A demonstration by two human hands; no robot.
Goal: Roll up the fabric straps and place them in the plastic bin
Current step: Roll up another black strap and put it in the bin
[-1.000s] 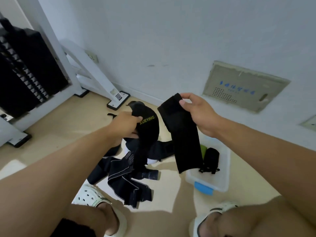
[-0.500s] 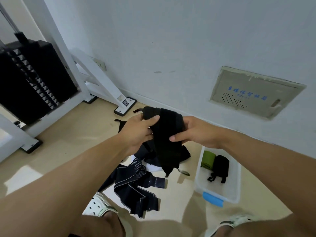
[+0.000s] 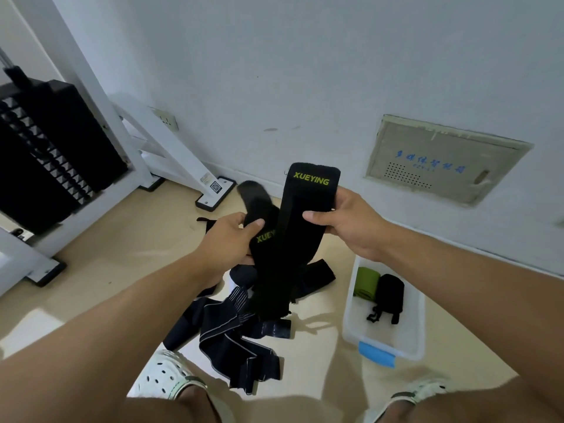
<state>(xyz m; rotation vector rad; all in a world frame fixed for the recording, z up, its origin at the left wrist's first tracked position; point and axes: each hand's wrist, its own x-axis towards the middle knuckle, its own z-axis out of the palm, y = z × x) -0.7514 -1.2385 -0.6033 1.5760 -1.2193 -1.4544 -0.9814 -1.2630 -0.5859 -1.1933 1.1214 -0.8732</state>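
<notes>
Black fabric strap (image 3: 293,227) pinched between left hand (image 3: 229,239) and right hand (image 3: 345,221) grips, tail dangling below.

Single head-worn wide view, looking forward and down, close above hands (image 3: 293,236)

Below you the beige floor (image 3: 100,270) carries a heap of dark straps (image 3: 244,328) at the lower centre of the frame. Just right of the heap sits a clear plastic bin (image 3: 418,337) with a blue tab. Your 2 white perforated shoes (image 3: 164,380) stand at the bottom edge. At upper left, the white machine frame's black feet (image 3: 215,198) rest there.
</notes>
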